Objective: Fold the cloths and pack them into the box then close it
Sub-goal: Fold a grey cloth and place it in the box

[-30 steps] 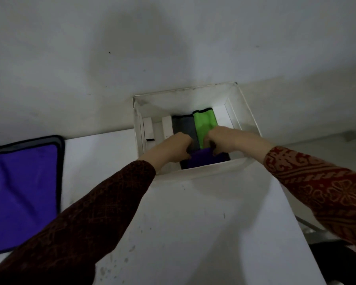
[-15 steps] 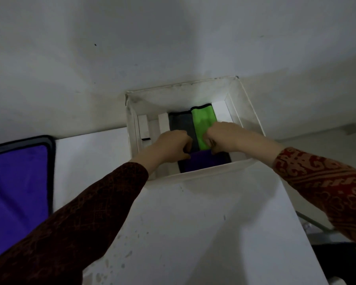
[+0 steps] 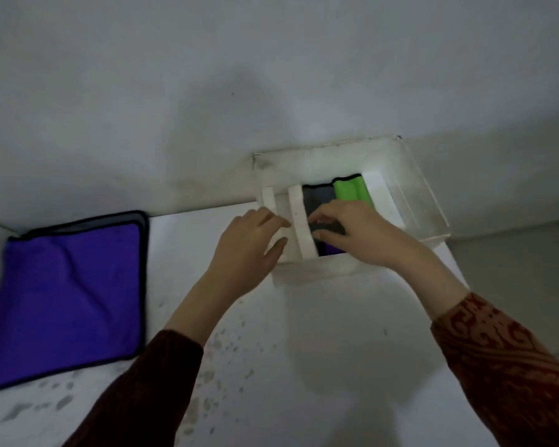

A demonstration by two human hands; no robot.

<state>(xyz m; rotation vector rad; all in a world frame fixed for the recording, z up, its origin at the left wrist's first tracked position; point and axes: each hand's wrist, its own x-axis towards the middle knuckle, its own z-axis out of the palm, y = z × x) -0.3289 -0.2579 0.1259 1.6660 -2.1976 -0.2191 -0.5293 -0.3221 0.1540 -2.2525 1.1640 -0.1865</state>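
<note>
A clear plastic box with white dividers stands at the table's far edge against the wall. Inside it lie a folded green cloth, a grey cloth and a purple cloth, the last mostly hidden by my right hand. That hand rests in the box with its fingers spread over the cloths. My left hand is out of the box at its left front corner, fingers loosely apart, touching the rim and holding nothing. A pile of flat cloths, purple one on top, lies at the left.
The white table has grey speckled stains in front of me. A pale wall rises right behind the box. The table's right edge drops off past the box, with a dark object low at the right.
My left hand has come out of the box to its left front corner. My right hand stays on the cloths. The view has swung left, showing more of the purple cloth.
</note>
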